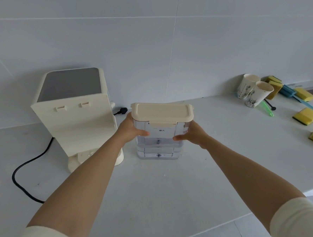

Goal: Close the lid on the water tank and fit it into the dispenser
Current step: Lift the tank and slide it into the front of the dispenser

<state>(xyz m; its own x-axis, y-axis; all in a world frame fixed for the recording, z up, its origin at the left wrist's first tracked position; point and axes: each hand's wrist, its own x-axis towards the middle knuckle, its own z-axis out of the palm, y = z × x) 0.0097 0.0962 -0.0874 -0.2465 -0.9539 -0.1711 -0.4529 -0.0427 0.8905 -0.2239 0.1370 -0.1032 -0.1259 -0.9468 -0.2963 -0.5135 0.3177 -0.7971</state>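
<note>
Head view, the only one I have: both my hands are on the water tank (158, 142), which stands upright on the white surface (156, 191). My left grip (129, 128) is closed around the tank's left side just under the lid, thumb across the front face; my right grip (193, 134) clasps the right side a little lower, thumb likewise on the front. So each grip is holding the tank — neither is spread wide.

Between the two grips the tank is clear plastic with water visible in its lower part. The beige lid (162, 111) sits flat on top, and its front latch tab hangs down over the near edge, just above a small printed mark on the tank's face. I cannot tell whether the latch is fully snapped.

Beside my left grip, and apart from the tank, stands the cream dispenser (73, 123), its grey top panel facing up and two slots in its near wall. A black power cord (26, 166) runs from its base across the surface, out past my left forearm.

Well off from my right grip, near the wall, two paper cups (254, 90) lean together — yellow sponges (306, 115) lie scattered around and beyond them, with a green utensil (267, 108) on the surface just beside the cups.
</note>
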